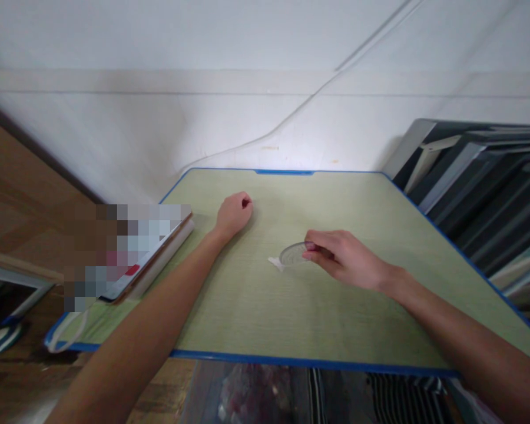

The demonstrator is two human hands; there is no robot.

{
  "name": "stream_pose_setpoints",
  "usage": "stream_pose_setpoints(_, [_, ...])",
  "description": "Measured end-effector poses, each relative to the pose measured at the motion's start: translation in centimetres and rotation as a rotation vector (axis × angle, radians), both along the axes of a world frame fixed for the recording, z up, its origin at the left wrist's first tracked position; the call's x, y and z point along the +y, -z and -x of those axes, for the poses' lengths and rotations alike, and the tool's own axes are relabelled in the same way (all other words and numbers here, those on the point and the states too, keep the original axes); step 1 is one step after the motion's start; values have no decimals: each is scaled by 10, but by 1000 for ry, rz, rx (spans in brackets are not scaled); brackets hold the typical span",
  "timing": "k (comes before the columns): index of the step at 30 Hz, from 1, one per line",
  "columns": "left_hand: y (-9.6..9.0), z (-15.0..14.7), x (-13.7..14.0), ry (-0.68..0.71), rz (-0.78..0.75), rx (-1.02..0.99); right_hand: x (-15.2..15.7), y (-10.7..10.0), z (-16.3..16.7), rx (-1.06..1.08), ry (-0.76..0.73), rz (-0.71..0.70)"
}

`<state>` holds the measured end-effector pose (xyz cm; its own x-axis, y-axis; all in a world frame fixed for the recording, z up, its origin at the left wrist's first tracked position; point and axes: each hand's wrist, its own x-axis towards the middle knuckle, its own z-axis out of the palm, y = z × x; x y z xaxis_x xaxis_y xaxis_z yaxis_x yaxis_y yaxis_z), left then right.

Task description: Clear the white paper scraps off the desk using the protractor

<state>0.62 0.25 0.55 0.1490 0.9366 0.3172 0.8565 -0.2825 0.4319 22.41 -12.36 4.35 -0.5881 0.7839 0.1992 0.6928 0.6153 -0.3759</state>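
My right hand (342, 256) pinches a thin, see-through round plastic lid (292, 254) between thumb and fingers. Faint curved ridges show on the lid, which is tilted on edge low over the table. By the lid's left lower edge lies a small white scrap (275, 262); whether the two touch I cannot tell. My left hand (235, 213) rests on the table as a loose fist, farther back and to the left, with a dark hollow between the curled fingers and nothing visible in it.
The pale green table (247, 318) has a blue rim. A tablet-like device, partly blurred out, leans on its left side with a white cable (82, 330). Dark flat panels (490, 171) stand along the right edge. Behind is a white wall (247, 118) with a cord.
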Motion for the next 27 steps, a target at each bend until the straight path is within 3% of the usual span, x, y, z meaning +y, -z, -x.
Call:
stream_pose_setpoints(5, [-1, -1, -2, -7, 9, 0, 4, -4, -6, 24, 70, 20])
stream_pose_setpoints(14, [1, 0, 1, -9, 1, 14, 8, -18, -25, 7, 19, 179])
stream_pose_setpoints(21, [0, -1, 0, -7, 6, 10, 13, -14, -30, 242, 35, 283])
stream_pose_setpoints(27, [0, -1, -1, -10, 9, 1, 15, -11, -27, 203, 14, 332])
